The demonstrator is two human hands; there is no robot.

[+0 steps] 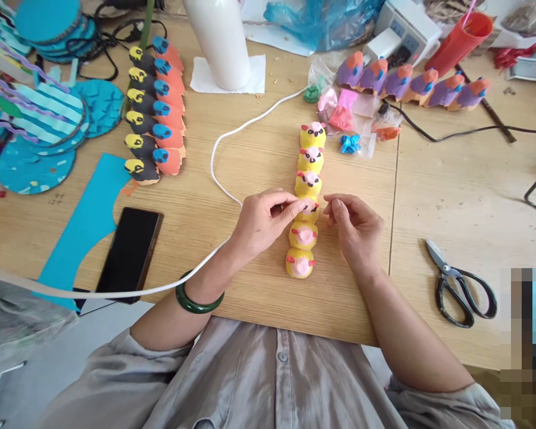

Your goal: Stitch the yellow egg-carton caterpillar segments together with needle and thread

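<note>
The left hand (265,220) has thumb and forefinger drawn together at the third-nearest figure in a row of yellow figures (307,189) with pink faces; whether those fingertips grip anything cannot be told. The row stands on the bench (250,286) between that hand and the right hand (357,229), which is just beside it, fingers curled and thumb near the forefinger; whether it pinches something small cannot be told either. Beyond the right hand lie a crinkled blue lump (349,143) and pink clay packets (343,117), with a line of purple figures (397,83) farther off. To the right hand's right rest black-handled scissors (449,271). A green bangle (199,307) circles the left forearm, and a white cable (116,295) passes over it. Left of the left hand are a dark phone (129,253) and, farther out, a blue sheet (83,232); beyond these, dark figures (140,122) stand beside orange figures (170,137).
</note>
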